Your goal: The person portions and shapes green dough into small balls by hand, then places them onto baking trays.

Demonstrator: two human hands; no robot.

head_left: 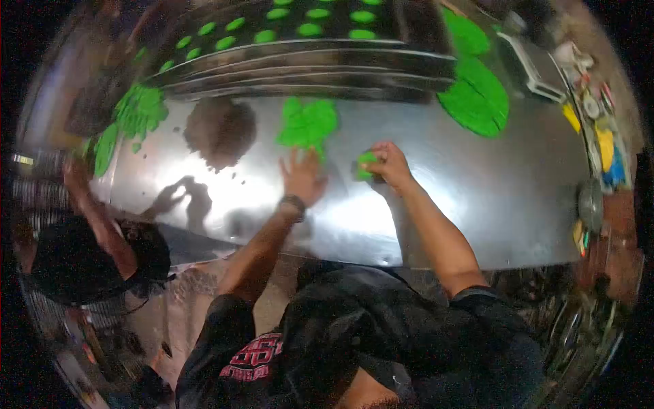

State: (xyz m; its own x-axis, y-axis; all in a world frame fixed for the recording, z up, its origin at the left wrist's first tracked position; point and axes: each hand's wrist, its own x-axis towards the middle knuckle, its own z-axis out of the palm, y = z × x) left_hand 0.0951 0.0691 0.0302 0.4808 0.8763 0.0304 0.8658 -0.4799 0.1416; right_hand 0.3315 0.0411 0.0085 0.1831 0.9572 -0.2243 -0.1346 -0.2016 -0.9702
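My right hand [392, 167] pinches a small lump of bright green dough [366, 165] between thumb and fingers, just above the shiny metal table [436, 232]. My left hand [304, 180] is slightly blurred, its fingers spread and stretched toward the near edge of a green dough heap [308, 121]. It wears a dark band on the wrist. To the left of this heap lies a dark brown crumbly mound [220, 131] with loose crumbs around it.
Stacked dark trays [306, 68] line the back; the top one carries several green rounds [310, 29]. Large flat green dough slabs [477, 102] lie back right, more green pieces [139, 112] back left. Another person's arm [99, 211] reaches in at left. A pale metal frame [535, 68] sits far right.
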